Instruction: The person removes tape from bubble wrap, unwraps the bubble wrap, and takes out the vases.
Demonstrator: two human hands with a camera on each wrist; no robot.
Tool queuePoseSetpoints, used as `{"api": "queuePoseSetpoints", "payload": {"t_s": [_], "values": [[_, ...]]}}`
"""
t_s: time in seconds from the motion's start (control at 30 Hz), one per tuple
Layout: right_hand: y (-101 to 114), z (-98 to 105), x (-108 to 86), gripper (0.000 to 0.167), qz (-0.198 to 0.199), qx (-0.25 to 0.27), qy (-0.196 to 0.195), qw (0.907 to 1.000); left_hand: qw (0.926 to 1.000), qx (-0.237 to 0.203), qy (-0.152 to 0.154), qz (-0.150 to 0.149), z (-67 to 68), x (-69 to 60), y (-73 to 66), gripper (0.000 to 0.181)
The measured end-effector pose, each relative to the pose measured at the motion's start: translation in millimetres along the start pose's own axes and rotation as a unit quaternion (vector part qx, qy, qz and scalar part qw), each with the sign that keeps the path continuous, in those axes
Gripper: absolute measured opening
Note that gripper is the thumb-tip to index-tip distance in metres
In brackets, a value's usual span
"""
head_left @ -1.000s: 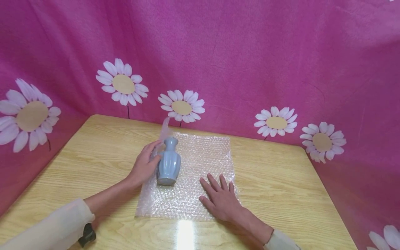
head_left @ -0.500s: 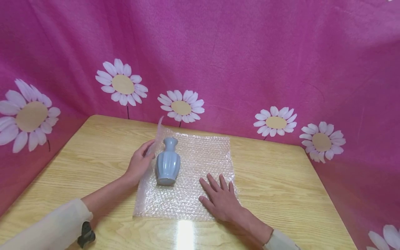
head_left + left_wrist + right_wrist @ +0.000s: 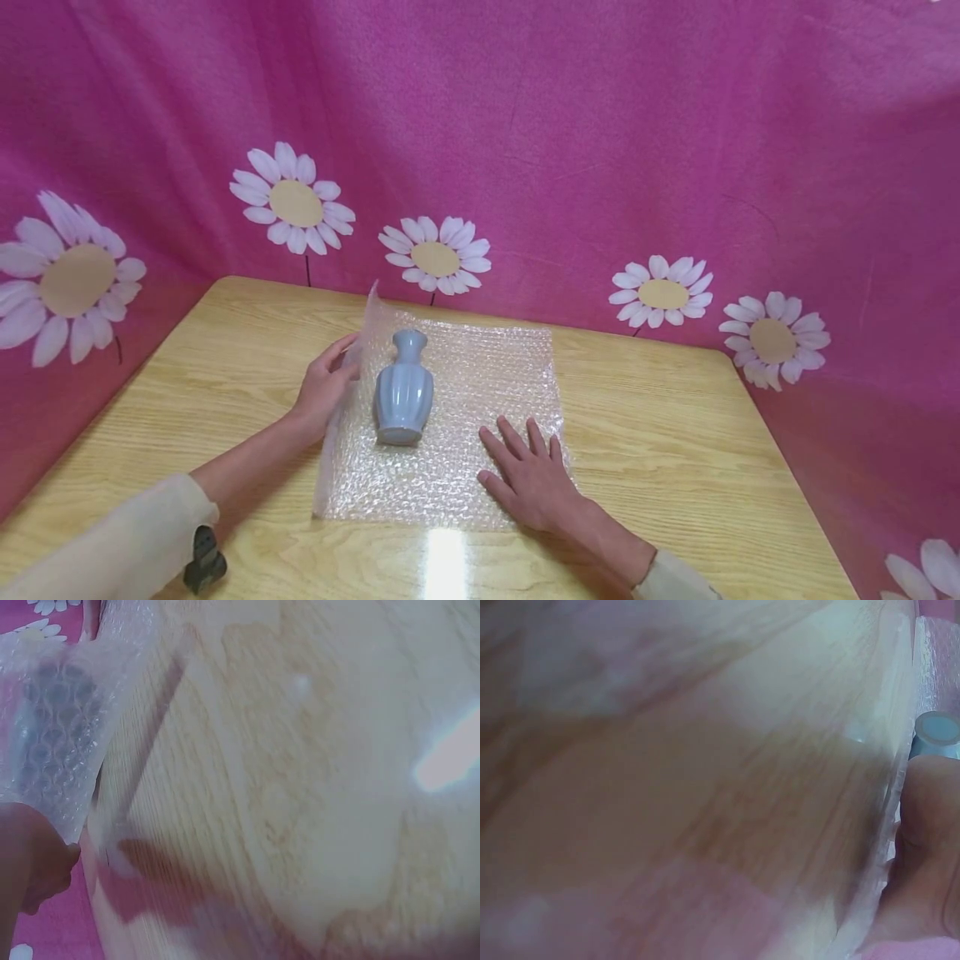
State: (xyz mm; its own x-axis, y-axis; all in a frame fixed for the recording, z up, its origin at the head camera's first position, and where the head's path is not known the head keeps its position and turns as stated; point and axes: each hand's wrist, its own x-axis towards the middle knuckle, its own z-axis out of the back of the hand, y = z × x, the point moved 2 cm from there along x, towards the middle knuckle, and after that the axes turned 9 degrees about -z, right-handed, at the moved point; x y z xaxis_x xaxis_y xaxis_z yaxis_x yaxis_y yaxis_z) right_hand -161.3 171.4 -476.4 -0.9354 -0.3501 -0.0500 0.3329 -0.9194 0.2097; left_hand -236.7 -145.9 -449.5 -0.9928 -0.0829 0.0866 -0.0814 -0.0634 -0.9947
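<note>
A glossy blue-grey vase (image 3: 404, 393) lies on its side on a sheet of clear bubble wrap (image 3: 457, 467), left of the sheet's middle, its neck toward the back. My left hand (image 3: 324, 390) pinches the sheet's left edge, which stands raised beside the vase without covering it. In the left wrist view the lifted bubble wrap (image 3: 112, 712) hangs between the camera and the vase, a dark blur behind the bubbles. Fingers spread, my right hand (image 3: 528, 483) rests flat on the sheet's right part. The vase's base (image 3: 939, 727) shows beyond the right hand (image 3: 930, 847) in the right wrist view.
The wooden table (image 3: 660, 467) extends on both sides of the sheet. Behind it and at its sides hangs a magenta cloth (image 3: 540, 150) printed with white daisies. A bright light reflection lies near the table's front.
My left hand has drawn back to the left, away from the vase, taking the raised bubble wrap edge with it. The vase and my right hand have stayed in place.
</note>
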Motion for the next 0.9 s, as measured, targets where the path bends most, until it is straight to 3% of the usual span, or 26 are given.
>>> {"api": "queuePoseSetpoints", "payload": {"t_s": [0.23,0.5,0.7,0.9], "values": [[0,0,-0.4,0.061,-0.004,0.003,0.003,1.0,0.9994,-0.018,-0.006,0.028,3.1,0.9,2.9,0.054],[0,-1,0.2,0.061,-0.002,0.006,0.001,1.0,0.9992,-0.01,-0.019,0.033,9.7,1.8,6.4,0.056],[-1,-1,0.6,0.061,-0.003,0.001,0.003,1.0,0.9997,0.007,-0.012,0.019,12.9,1.7,6.1,0.06],[-1,-2,0.7,0.061,-0.001,-0.001,0.001,1.0,0.9985,0.051,-0.007,-0.021,15.8,2.1,5.2,0.063]]}}
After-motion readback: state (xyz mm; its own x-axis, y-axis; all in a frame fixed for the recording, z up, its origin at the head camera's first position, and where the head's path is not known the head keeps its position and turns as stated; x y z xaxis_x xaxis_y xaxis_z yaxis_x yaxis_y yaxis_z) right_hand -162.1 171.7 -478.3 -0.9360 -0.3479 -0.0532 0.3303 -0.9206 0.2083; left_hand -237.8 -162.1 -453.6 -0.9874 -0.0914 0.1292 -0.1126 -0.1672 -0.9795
